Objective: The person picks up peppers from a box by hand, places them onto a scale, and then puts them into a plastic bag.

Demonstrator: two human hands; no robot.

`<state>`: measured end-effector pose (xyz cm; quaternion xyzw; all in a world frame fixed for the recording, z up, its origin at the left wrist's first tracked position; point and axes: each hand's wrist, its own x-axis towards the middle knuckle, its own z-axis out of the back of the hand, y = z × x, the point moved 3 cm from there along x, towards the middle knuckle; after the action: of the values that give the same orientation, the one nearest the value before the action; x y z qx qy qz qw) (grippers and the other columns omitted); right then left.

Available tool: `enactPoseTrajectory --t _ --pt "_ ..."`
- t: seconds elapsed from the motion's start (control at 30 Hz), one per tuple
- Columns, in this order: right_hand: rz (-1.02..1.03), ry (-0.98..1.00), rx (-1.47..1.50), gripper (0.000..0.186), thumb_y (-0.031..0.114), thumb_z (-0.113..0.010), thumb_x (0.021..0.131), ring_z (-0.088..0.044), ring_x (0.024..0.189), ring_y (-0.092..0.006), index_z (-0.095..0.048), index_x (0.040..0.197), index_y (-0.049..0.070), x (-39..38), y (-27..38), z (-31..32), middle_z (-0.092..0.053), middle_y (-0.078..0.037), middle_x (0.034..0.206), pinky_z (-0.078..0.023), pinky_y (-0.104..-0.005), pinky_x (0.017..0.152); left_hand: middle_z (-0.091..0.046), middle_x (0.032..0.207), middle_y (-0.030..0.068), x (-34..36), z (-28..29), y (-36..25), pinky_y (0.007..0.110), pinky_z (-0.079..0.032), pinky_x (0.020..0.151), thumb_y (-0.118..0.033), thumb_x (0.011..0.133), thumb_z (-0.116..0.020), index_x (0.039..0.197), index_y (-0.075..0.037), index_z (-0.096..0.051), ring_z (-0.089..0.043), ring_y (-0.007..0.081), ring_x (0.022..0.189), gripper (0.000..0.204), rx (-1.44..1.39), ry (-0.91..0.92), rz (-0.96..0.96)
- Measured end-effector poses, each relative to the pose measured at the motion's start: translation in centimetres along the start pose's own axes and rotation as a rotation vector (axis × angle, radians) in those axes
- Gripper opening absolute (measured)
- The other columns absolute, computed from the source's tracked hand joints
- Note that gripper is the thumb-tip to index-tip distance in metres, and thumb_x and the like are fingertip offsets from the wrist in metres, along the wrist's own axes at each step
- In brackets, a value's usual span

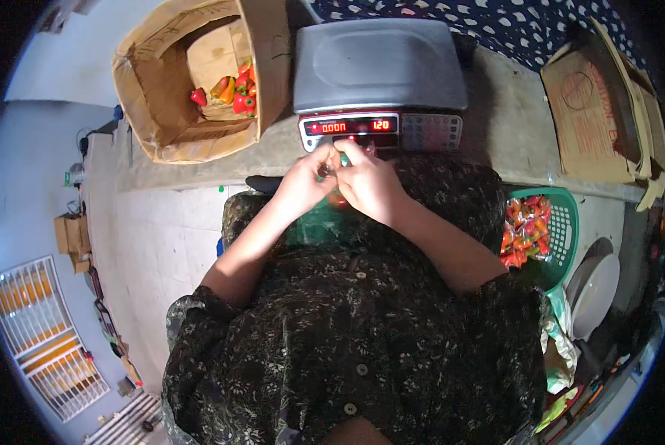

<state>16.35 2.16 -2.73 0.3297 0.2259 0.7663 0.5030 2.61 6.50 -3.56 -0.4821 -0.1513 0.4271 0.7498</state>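
Note:
My left hand (306,182) and my right hand (362,182) meet in front of the scale, thumbs and fingers pinched together on what looks like a clear plastic bag (338,199). Red and green show faintly through it beneath my fingers, and the hands hide much of it. Just beyond them sits a digital scale (378,63) with a grey metal platform and a lit red display (351,124).
A cardboard box (136,81) holding red and yellow peppers stands left of the scale. Flattened cardboard (592,119) lies at right. Below the counter edge (177,178), a green basket (562,233) holds bagged red peppers, near a round grey-white object (596,297).

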Motion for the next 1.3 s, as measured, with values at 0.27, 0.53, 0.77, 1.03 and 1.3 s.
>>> enactPoseTrajectory --t 0.27,0.53,0.77,1.03,1.3 --pt "0.121 -0.253 0.417 0.005 0.002 -0.060 0.075 -0.053 0.087 -0.0236 -0.058 0.076 -0.002 1.2 0.9 1.6 -0.046 -0.013 0.097 -0.044 -0.0347 0.075 -0.046 0.121 0.0167 -2.3 -1.6 -0.1 0.037 -0.035 0.099 -0.010 0.078 -0.060 0.126 -0.001 -0.036 -0.044 0.0263 0.117 0.055 0.004 -0.059 -0.287" --pt "0.076 -0.221 0.519 0.005 0.002 -0.056 0.075 -0.053 0.088 -0.0240 -0.055 0.078 -0.002 -0.6 1.8 3.1 -0.050 -0.012 0.093 -0.042 -0.0334 0.079 -0.048 0.114 0.0176 -0.5 -2.2 3.9 0.038 -0.042 0.089 -0.018 0.074 -0.068 0.121 0.000 -0.042 -0.049 0.0275 0.108 0.057 0.168 0.050 -0.329" --pt "-0.475 -0.184 0.736 0.019 0.019 -0.056 0.087 -0.057 0.077 -0.0116 -0.064 0.097 0.004 -7.9 -4.1 16.4 -0.063 -0.003 0.084 -0.048 -0.0278 0.069 -0.045 0.125 0.0160 -1.2 0.5 0.9 0.041 -0.036 0.100 -0.024 0.072 -0.075 0.133 -0.006 -0.028 -0.049 0.0277 0.114 0.079 0.055 0.021 -0.279" --pt "-0.772 0.034 -0.560 0.020 0.017 -0.053 0.090 -0.062 0.080 -0.0312 -0.058 0.095 -0.002 -16.0 -8.4 25.1 -0.061 -0.020 0.085 -0.046 -0.0350 0.072 -0.060 0.088 0.0016 -2.0 5.2 1.1 0.025 -0.043 0.078 -0.010 0.088 -0.057 0.099 0.000 -0.058 -0.053 0.0092 0.084 0.015 -0.009 -0.110 0.051" --pt "-0.263 0.331 -0.043 0.021 0.019 -0.064 0.079 -0.051 0.107 -0.0329 -0.064 0.095 0.006 -6.1 -3.0 11.6 -0.054 -0.016 0.113 -0.038 -0.0388 0.095 -0.061 0.093 0.0152 -6.0 0.1 -4.1 0.039 -0.050 0.077 -0.008 0.087 -0.055 0.101 0.003 -0.056 -0.061 0.0305 0.084 0.018 0.041 0.466 -0.258"
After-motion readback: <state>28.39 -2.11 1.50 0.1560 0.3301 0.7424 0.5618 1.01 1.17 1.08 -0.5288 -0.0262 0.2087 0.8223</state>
